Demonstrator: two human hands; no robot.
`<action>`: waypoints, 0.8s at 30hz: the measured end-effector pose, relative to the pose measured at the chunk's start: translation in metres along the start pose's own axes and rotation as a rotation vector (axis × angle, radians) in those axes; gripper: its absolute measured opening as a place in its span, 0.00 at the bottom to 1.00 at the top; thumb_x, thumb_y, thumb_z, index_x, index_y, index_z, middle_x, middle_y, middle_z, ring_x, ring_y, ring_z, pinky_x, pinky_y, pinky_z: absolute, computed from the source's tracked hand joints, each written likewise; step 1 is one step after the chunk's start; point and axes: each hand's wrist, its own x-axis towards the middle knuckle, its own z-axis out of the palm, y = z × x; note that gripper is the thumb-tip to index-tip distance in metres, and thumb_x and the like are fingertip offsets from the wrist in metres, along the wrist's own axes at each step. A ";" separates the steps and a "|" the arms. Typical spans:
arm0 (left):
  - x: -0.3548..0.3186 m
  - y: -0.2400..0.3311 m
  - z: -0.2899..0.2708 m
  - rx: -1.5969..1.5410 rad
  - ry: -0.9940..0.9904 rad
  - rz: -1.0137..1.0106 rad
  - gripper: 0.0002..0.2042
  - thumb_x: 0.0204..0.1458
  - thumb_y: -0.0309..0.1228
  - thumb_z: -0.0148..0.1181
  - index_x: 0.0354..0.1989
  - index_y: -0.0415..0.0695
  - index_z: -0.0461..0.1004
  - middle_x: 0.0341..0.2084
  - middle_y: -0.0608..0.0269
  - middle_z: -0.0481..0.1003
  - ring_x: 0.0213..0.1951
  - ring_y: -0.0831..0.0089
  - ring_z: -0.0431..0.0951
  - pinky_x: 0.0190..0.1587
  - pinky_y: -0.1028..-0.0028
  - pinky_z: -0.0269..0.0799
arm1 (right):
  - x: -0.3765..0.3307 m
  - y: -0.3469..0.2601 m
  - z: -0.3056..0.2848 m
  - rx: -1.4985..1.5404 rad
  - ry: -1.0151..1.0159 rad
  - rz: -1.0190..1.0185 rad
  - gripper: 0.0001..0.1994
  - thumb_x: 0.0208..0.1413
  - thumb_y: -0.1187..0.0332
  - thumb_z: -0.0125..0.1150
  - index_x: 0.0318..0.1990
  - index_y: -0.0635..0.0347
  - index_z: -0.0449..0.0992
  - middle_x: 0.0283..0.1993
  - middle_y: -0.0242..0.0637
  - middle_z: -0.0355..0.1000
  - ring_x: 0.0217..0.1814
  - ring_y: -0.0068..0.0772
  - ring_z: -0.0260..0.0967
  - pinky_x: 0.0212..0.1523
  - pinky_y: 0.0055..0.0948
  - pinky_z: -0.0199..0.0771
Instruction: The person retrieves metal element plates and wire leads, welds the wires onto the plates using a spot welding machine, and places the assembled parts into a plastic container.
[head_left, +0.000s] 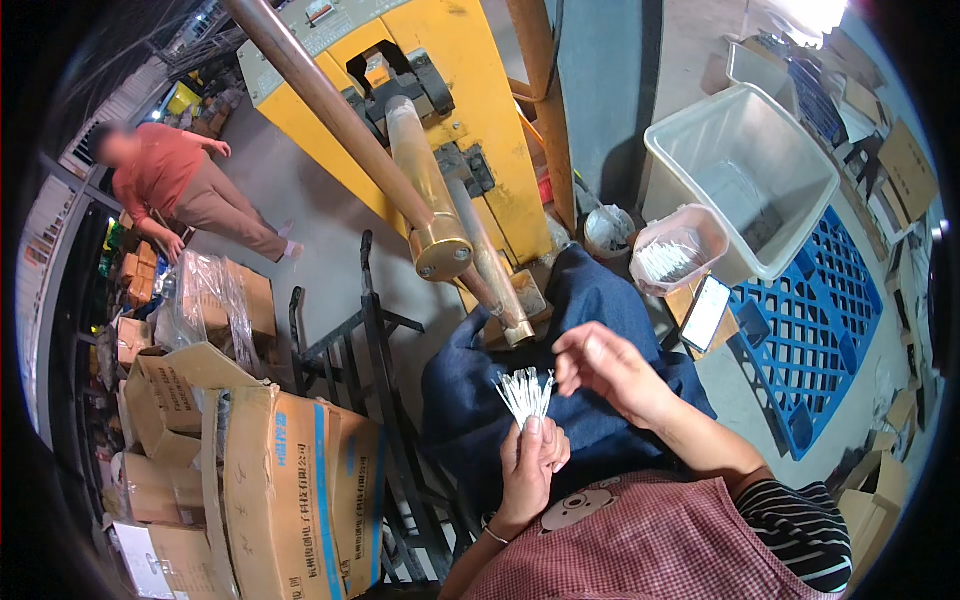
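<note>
Workshop floor, grey concrete, and I'm sat at a yellow press [400, 110] with denim over my lap. My left hand [530, 465] is clamped round one fanned bundle of white sticks [527, 392]; my right hand [607, 367] hovers beside it, fingers loosely curled. Two clear bins [745, 165], one blue pallet [815, 330], several cardboard boxes [270, 480], one person [180, 185] behind.
</note>
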 end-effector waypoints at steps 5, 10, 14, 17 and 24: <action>-0.006 0.001 -0.001 -0.042 -0.016 -0.088 0.14 0.69 0.38 0.39 0.33 0.43 0.62 0.17 0.74 0.53 0.19 0.84 0.55 0.23 0.79 0.55 | -0.006 0.020 0.004 -0.370 -0.481 0.082 0.24 0.61 0.66 0.61 0.61 0.61 0.60 0.55 0.35 0.66 0.56 0.24 0.64 0.57 0.28 0.67; -0.001 0.001 -0.004 0.093 -0.013 0.041 0.14 0.69 0.38 0.38 0.31 0.45 0.61 0.16 0.74 0.51 0.18 0.82 0.51 0.23 0.77 0.54 | 0.002 0.015 0.014 -0.345 -0.175 0.014 0.13 0.59 0.72 0.62 0.48 0.61 0.66 0.44 0.29 0.67 0.47 0.17 0.65 0.51 0.23 0.67; -0.004 0.001 -0.012 0.108 0.043 0.072 0.15 0.69 0.38 0.38 0.30 0.45 0.60 0.16 0.74 0.50 0.18 0.82 0.50 0.22 0.77 0.53 | 0.005 0.009 0.014 -0.334 -0.178 0.038 0.09 0.58 0.74 0.63 0.43 0.63 0.70 0.37 0.27 0.70 0.41 0.15 0.67 0.46 0.20 0.70; -0.004 0.000 -0.014 0.064 0.031 0.061 0.15 0.69 0.38 0.38 0.30 0.45 0.60 0.16 0.74 0.50 0.18 0.82 0.49 0.22 0.77 0.52 | 0.004 0.004 0.021 -0.307 -0.141 0.034 0.08 0.58 0.74 0.63 0.42 0.63 0.72 0.35 0.27 0.71 0.38 0.14 0.68 0.43 0.18 0.70; -0.001 0.000 -0.015 0.064 0.084 0.073 0.13 0.68 0.35 0.39 0.30 0.43 0.61 0.17 0.74 0.52 0.18 0.84 0.50 0.22 0.79 0.53 | 0.003 0.012 0.019 -0.266 -0.136 -0.063 0.08 0.58 0.74 0.63 0.43 0.63 0.71 0.35 0.25 0.71 0.37 0.12 0.67 0.40 0.17 0.68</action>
